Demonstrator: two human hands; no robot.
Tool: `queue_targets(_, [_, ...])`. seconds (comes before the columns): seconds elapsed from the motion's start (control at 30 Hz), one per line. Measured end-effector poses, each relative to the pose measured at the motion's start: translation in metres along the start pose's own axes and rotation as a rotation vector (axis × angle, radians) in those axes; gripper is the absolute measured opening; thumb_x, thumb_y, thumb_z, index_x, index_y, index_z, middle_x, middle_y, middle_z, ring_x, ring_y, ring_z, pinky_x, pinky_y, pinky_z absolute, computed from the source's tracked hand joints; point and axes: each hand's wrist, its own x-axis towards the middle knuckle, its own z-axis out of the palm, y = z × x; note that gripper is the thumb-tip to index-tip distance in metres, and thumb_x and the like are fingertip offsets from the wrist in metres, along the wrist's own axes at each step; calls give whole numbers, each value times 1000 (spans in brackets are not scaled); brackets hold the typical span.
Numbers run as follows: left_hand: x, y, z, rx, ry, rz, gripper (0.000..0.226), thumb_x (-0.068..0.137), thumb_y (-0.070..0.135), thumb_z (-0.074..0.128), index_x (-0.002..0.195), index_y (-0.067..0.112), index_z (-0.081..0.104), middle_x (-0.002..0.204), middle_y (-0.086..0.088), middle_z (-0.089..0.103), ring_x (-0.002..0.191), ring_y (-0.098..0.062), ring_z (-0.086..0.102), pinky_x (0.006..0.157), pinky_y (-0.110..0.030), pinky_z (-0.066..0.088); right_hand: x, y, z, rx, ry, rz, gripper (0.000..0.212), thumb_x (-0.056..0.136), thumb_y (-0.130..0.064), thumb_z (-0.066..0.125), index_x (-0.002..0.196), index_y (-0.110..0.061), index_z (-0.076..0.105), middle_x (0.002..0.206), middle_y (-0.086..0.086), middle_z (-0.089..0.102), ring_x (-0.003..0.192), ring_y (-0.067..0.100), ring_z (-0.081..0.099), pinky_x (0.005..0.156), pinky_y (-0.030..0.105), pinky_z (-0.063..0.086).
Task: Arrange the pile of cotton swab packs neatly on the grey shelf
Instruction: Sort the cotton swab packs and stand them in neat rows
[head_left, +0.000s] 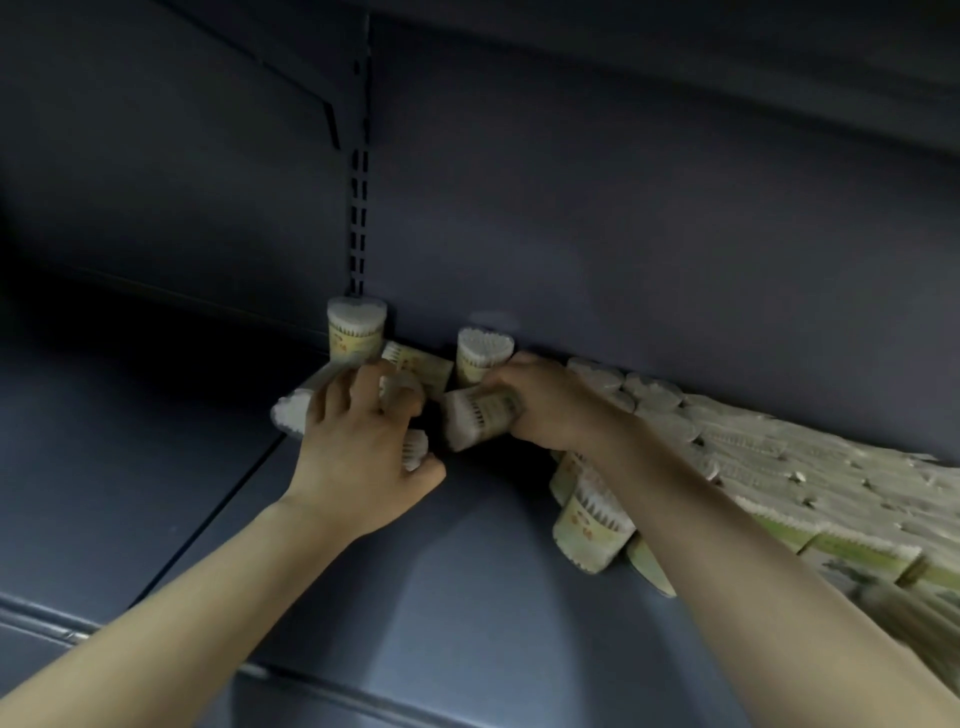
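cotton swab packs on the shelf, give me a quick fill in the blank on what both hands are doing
1. The right hand grips a pack lying on its ____.
2. The pack by the slotted post stands ____.
3. The big pile lies to the ____ of both hands.
4. The left hand rests on ____ packs.

Missing: side; upright; right; fallen

grey shelf (156, 457) bare at left, pile (779, 467) crowding right
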Motion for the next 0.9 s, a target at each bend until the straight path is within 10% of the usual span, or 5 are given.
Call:
queue_targets(0.57, [-10, -3, -7, -7, 27, 4, 57, 67, 52, 41, 93, 11, 70, 114, -21, 56, 101, -47, 55, 77, -53, 48, -16, -7, -7, -101, -179, -56, 56, 75, -19, 70, 127, -17, 49, 122, 3, 47, 109, 17, 47, 85, 24, 38])
queue_targets(0.9, [-19, 3, -9, -124, 143, 2, 49, 69, 38, 41, 98, 9, 68, 108, -17, 57, 96, -42, 53, 77, -48, 48, -29, -11, -21, 65, -6, -82, 53, 72, -10, 69, 121, -13, 49, 120, 3, 50, 106, 17, 49, 84, 26, 41])
